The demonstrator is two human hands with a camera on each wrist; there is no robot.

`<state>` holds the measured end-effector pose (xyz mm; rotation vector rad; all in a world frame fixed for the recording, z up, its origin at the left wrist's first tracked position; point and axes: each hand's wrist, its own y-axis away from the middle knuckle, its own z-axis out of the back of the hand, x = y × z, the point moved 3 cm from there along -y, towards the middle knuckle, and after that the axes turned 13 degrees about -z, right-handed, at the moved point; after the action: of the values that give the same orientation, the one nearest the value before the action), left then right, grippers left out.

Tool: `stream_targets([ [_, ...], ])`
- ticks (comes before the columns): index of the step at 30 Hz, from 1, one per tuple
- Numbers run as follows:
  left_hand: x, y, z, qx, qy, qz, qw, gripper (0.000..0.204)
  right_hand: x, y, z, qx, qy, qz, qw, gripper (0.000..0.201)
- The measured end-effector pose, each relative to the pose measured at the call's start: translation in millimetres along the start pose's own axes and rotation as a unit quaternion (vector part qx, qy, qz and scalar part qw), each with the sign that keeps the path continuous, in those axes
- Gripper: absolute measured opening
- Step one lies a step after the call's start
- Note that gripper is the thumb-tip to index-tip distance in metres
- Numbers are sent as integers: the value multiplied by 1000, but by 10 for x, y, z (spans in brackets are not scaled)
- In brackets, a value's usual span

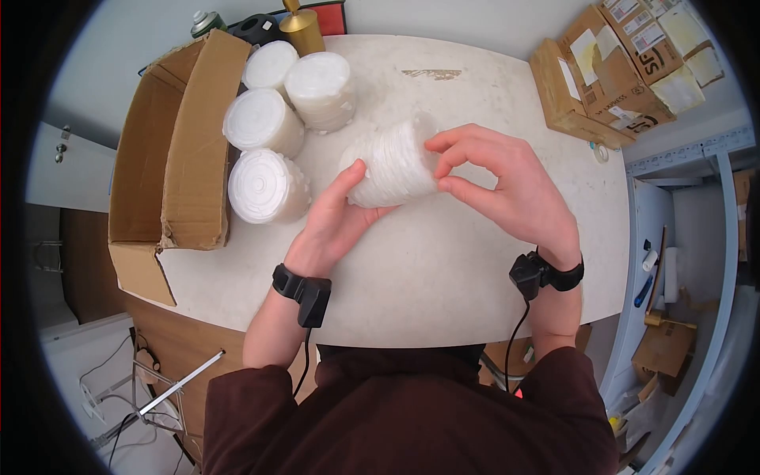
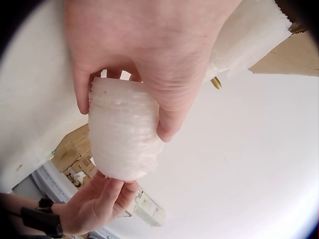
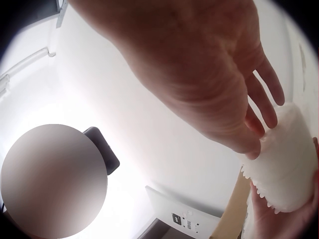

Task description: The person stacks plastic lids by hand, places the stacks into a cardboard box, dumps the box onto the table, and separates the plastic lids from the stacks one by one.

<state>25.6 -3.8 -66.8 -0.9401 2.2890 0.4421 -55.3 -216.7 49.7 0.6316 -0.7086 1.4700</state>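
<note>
A stack of translucent white plastic lids (image 1: 392,165) with ridged sides lies tilted in my left hand (image 1: 332,210). The left thumb and fingers grip it round the side, as the left wrist view shows from behind the left hand (image 2: 134,45). At the stack's right end, my right hand (image 1: 507,178) has its thumb and fingers curled, the tips pinching at the end face. Over in the right wrist view, the right hand's fingertips (image 3: 254,149) meet the end of the lid stack (image 3: 286,164). What exactly they pinch there is too small to tell.
Several similar white stacks (image 1: 265,190) stand upright on the table (image 1: 443,277), left of my hands. Beside them is an open cardboard box (image 1: 202,150). A gold-coloured object (image 1: 302,30) stands behind, and taped cartons (image 1: 609,71) sit at the back right.
</note>
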Motion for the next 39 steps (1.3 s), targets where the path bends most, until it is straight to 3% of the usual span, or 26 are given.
stream_targets([
  [20,25,7,-21,-2,17,10,1000,78,-3,15,-1,3,37,22,999,9],
  [26,35,-12,-3,-13,33,3,999,73,48,42,-73,-34,60,19,997,11],
  [34,38,-49,-27,-41,58,-19,997,64,149,60,-297,-165,178,77,967,16],
  [39,22,-39,-55,-39,63,-12,997,66,121,45,-233,-142,121,46,981,16],
])
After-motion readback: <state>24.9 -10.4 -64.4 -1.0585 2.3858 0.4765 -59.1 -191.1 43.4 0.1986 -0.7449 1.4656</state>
